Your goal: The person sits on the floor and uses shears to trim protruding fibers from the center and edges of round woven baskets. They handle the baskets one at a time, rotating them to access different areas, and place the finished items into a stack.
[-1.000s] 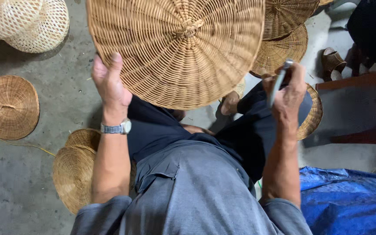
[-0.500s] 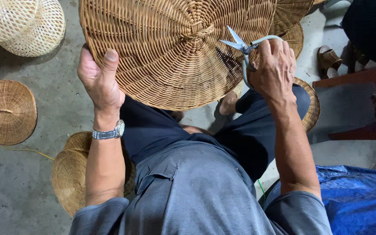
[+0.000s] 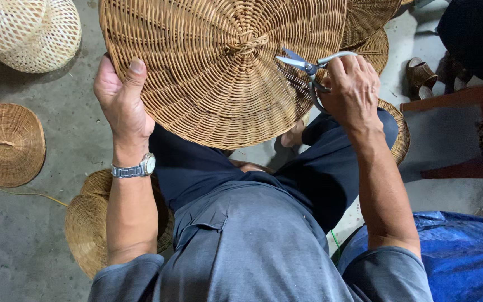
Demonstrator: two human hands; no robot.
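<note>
Both hands were up in front of the seated person in the head view. Left hand (image 3: 119,103) was closed on the lower left rim of a large round woven rattan tray (image 3: 219,67), thumb pressed flat on its face, a metal wristwatch (image 3: 135,168) on the wrist. Right hand (image 3: 353,89) was curled around the handles of a pair of metal scissors (image 3: 308,68), whose open blades pointed left and lay against the weave just right of the tray's central knot. More woven trays (image 3: 370,22) sat behind it. On the concrete floor (image 3: 23,240) lay a round woven lid (image 3: 6,144), two pale open-weave baskets (image 3: 29,28) and, lower right, a blue tarp (image 3: 465,257).
</note>
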